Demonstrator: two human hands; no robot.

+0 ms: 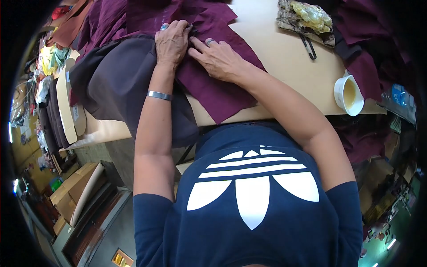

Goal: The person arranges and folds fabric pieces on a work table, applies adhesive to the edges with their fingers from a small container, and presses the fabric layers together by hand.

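Maroon cloth (222, 98) lies across the table, one pointed corner hanging over the near edge. My left hand (172, 43), with a ring and a metal bracelet, presses on it with fingers bent together, gripping the cloth. Close to its right, my right hand (218, 58) has its fingers curled at the same cloth, the index fingertip near my left fingers. Something small and dark shows by the left fingertips, too little to name. Dark grey-brown fabric (115, 75) joins the maroon cloth on the left and drapes over the edge beneath my left wrist.
A white cup (349, 95) of yellowish liquid stands near the table's right edge. Beyond it are a patterned piece with a crumpled yellowish lump (313, 18), a black-handled tool (308, 46) and more maroon cloth (367, 66). Cardboard boxes (75, 191) sit on the lower left.
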